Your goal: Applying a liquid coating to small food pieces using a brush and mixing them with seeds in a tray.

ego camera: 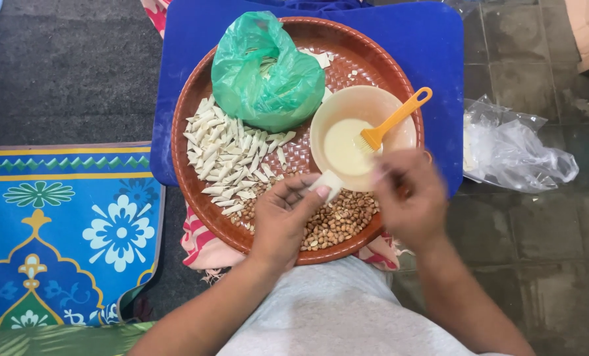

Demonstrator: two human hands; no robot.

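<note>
Dough strip [328, 182], small, pale and flat, was pinched between the thumb and fingertips [317, 192] of the left hand [282, 221], sticking out past them toward the right. It was held just above the near edge of the tray, over the peanuts and right beside the near rim of the bowl. It looked smooth, cream-white and roughly rectangular, with soft corners. The right hand [410, 198] was just to its right, blurred with motion, fingers curled loosely inward; whether they closed on anything I could not tell.

Just beyond the hands sat a pale round bowl [387, 104] holding a creamy, off-white liquid. An orange brush [390, 122] rested in it, bristles in the liquid and handle leaning out over the far right rim.

All of this was on a round, woven brown tray [196, 198]. Its near part held a heap of peanuts [337, 224], brown and skin-on. On its left side lay a pile of small rolled pieces [225, 155], white and finger-shaped. At the far side sat a crumpled green plastic bag [265, 72], with a few white pieces showing at its opening.

The tray rested on a blue surface [439, 59]. To the right, on the dark floor, lay a clear plastic bag [515, 148]. To the left lay a blue patterned mat [64, 231].
</note>
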